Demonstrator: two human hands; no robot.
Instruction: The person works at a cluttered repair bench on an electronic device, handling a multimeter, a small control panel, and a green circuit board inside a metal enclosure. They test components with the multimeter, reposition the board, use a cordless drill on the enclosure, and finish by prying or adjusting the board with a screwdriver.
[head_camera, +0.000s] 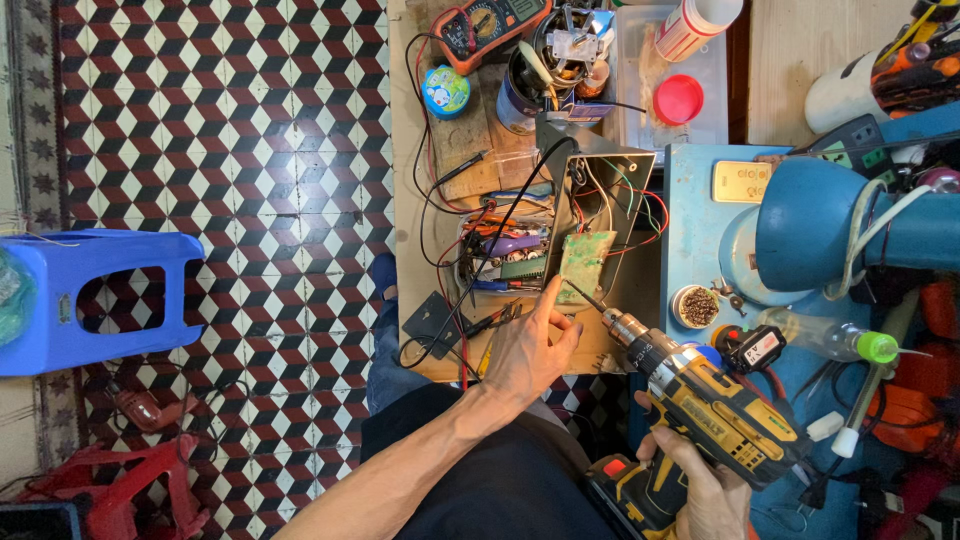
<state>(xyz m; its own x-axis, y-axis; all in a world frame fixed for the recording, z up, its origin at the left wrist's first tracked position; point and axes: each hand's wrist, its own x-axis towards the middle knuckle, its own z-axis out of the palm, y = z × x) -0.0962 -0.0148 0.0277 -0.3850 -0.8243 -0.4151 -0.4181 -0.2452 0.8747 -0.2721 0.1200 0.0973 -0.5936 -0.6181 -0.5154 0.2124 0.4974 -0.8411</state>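
Your right hand (700, 480), partly cut off below, grips a yellow cordless drill (700, 400); left hand (530, 345), fingers seemingly open, steadies the green circuit board (585, 262), its mounting hidden.

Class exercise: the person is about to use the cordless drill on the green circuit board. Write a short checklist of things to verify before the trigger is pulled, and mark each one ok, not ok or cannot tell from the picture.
1. Right hand grips the drill handle: ok.
2. Left hand steadies the work beside the green circuit board: ok.
3. Drill bit tip seated on its target: cannot tell, too small.
4. Left fingers clear of the bit: not ok, they lie very close.
5. Loose wires kept away from the bit: not ok, several run beside the board.
6. Board fixed firmly: cannot tell.
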